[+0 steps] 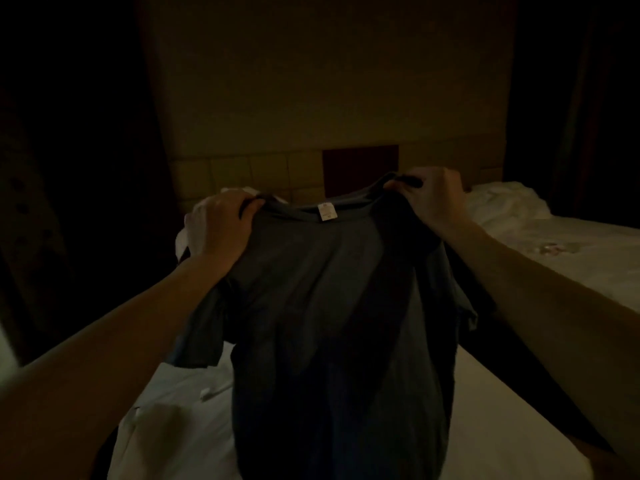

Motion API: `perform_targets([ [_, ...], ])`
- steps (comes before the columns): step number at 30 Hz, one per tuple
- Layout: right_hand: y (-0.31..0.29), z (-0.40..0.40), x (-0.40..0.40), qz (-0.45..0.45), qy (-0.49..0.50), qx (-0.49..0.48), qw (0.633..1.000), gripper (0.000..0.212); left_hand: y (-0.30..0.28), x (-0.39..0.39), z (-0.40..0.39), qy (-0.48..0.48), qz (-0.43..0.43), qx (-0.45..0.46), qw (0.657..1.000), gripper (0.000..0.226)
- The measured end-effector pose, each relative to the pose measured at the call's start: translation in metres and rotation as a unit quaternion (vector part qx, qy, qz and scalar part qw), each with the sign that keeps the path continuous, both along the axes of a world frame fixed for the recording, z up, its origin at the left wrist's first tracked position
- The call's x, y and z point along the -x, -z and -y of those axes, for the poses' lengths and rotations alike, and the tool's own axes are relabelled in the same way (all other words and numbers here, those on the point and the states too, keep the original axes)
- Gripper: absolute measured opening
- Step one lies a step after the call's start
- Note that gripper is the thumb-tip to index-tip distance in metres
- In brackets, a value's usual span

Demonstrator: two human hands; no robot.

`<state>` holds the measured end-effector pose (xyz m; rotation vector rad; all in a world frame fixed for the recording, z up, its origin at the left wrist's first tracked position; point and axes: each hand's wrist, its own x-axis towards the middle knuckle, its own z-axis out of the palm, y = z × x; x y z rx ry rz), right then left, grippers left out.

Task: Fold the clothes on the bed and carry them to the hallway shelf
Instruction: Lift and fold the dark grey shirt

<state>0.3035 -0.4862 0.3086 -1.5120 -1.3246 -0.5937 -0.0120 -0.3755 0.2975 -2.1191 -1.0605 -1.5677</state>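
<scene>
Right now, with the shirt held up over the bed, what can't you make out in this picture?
- Print on the neck label of the dark T-shirt: too small, head view.
- T-shirt hem: cut off by the bottom edge.
- Fingertips of the left hand and right hand: curled behind the shoulder seams.
- Small items on the white bed at right: dim, blurred.
- Room at left: too dark.

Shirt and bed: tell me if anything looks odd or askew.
The shirt hangs tilted: the right hand grips its shoulder higher than the left hand. The bed sheets are rumpled. No visible damage, though the light is dim.
</scene>
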Motion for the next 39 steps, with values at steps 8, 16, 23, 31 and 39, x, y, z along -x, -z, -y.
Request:
perform_targets([
  [8,0.113,-0.138,-0.034,-0.067,-0.018,0.182,0.981,0.032,0.128,-0.056,-0.152,0.102,-0.065,0.278,0.953,0.025],
  [16,0.282,-0.294,-0.061,-0.101,0.008,0.361,0.927,0.026,0.310,-0.106,-0.294,0.038,-0.115,0.426,0.897,0.024],
  [23,0.412,-0.358,-0.076,-0.124,0.029,0.459,0.879,0.033,0.432,-0.124,-0.340,-0.016,-0.161,0.464,0.871,0.019],
  [31,0.442,-0.350,-0.088,-0.119,-0.012,0.524,0.843,0.059,0.442,-0.107,-0.335,-0.047,-0.106,0.507,0.854,0.038],
  [39,0.425,-0.281,-0.106,-0.212,0.037,0.559,0.801,0.054,0.444,-0.025,-0.302,-0.089,-0.218,0.598,0.766,0.023],
])
